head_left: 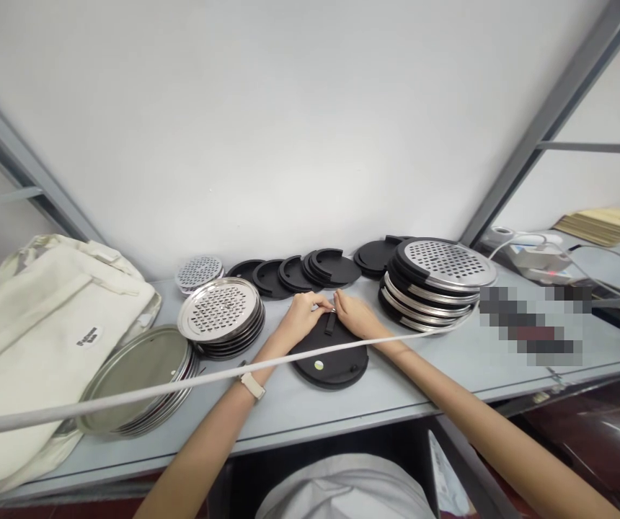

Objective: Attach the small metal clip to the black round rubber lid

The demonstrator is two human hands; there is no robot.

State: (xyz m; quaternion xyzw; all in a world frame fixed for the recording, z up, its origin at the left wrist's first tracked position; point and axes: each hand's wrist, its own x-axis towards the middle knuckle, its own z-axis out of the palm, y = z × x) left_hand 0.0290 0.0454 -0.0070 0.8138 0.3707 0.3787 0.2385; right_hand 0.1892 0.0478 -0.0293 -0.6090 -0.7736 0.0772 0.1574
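Observation:
A black round disc [331, 360] lies flat on the grey table in front of me, with a pale yellow-green round sticker [319, 365] near its lower left. At the disc's far edge, my left hand [307, 313] and my right hand [350, 313] meet with fingers pinched. Between the fingertips is a small shiny piece, too small to make out, just above a short black strap [330, 323] that lies on the disc. A pale watch band [252, 386] is around my left wrist.
Stacked perforated metal discs stand left [220, 310] and right [445, 265]. Black discs [337, 267] overlap along the wall. Olive plates [137, 375] and a cream cloth bag [34, 339] are at left. A white cord [180, 386] crosses the view. A white device [537, 256] sits at right.

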